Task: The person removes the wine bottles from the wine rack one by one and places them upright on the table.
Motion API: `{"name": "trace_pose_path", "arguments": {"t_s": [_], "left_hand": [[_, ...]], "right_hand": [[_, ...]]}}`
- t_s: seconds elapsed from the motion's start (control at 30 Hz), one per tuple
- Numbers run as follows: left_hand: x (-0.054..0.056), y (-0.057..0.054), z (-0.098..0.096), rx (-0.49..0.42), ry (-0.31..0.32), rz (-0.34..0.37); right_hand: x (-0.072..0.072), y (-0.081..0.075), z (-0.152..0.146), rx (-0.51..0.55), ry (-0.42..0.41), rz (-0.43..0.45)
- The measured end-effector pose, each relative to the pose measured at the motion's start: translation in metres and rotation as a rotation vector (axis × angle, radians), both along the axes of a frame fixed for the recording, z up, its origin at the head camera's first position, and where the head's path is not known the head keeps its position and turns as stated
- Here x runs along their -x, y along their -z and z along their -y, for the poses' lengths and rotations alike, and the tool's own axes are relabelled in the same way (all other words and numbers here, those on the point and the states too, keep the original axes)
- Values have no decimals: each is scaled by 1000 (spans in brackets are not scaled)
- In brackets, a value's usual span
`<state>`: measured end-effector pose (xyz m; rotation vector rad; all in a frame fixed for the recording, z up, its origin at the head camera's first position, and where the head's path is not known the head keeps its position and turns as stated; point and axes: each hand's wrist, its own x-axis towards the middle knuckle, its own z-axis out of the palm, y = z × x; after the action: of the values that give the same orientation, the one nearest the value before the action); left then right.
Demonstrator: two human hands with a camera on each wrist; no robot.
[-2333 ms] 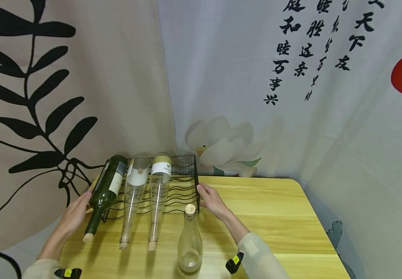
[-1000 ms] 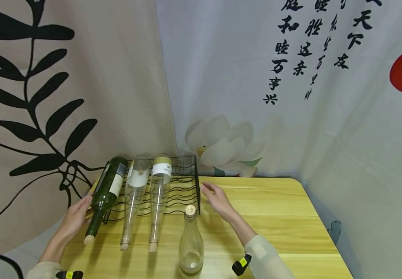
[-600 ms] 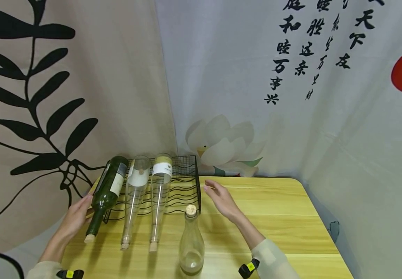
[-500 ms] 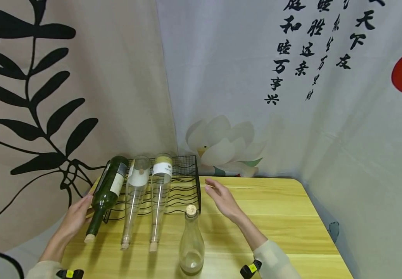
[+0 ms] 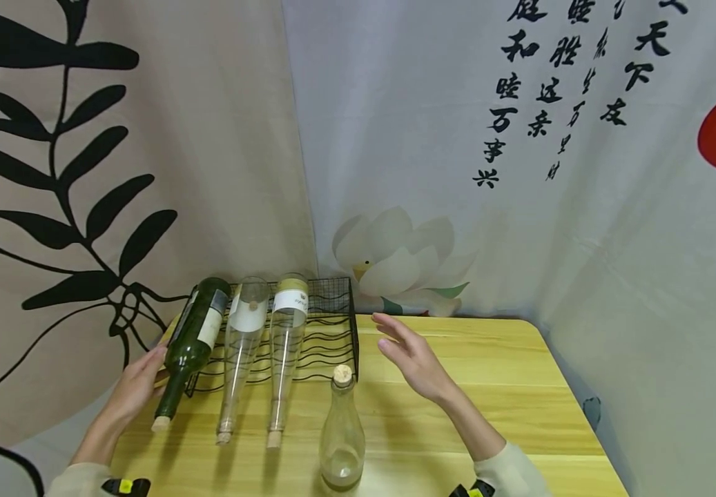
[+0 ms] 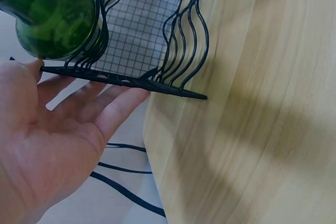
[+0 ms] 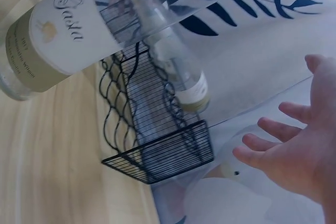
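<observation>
A black wire wine rack (image 5: 326, 338) lies on the table, with a green bottle (image 5: 186, 355) and two clear bottles (image 5: 247, 321) (image 5: 289, 324) lying in it, corked necks toward the person. My left hand (image 5: 137, 386) touches the rack's left end; in the left wrist view, its fingers (image 6: 123, 108) reach along the outside of the end frame. My right hand (image 5: 416, 359) is raised, fingers spread, to the right of the rack and apart from it. Another clear corked bottle (image 5: 342, 442) stands upright in front of the rack's right corner.
The wooden table (image 5: 488, 386) extends to the right of the rack. Behind it hangs a pale curtain (image 5: 395, 138) with printed leaves, a flower and writing. The green bottle's neck overhangs the rack's front left.
My right hand has let go of the rack's right end and moved right and away, its fingers spreading. My left hand has stayed at the rack's left end; the bottles have not moved.
</observation>
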<state>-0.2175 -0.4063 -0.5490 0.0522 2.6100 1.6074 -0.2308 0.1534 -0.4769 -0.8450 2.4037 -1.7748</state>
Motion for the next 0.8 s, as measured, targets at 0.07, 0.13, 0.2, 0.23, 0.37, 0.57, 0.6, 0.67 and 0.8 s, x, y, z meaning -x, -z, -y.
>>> {"name": "trace_pose_path", "arguments": {"t_s": [0.07,0.13,0.2,0.23,0.37,0.57,0.6,0.67,0.8], "left_hand": [[0,0,0,-2,-2,3],[-1,1,0,1,-2,6],[0,2,1,-1,-1,7],[0,2,1,-3,-1,7],[3,2,1,-22,2,4],[5,0,0,-16,-1,3],[5,0,0,-12,-3,5],[4,0,0,-9,-8,10],[3,1,0,-17,-18,18]], "right_hand": [[-5,-5,-2,2,-17,-29],[-10,-10,-3,8,-34,-41],[-14,-16,-3,15,-55,-47],[-17,-18,-3,19,-66,-51],[-26,-27,-1,18,-122,-70],[-38,-36,3,5,-225,-154],[-40,-37,4,6,-240,-167],[-43,-38,6,4,-264,-183],[-51,-39,10,-27,-293,-211]]}}
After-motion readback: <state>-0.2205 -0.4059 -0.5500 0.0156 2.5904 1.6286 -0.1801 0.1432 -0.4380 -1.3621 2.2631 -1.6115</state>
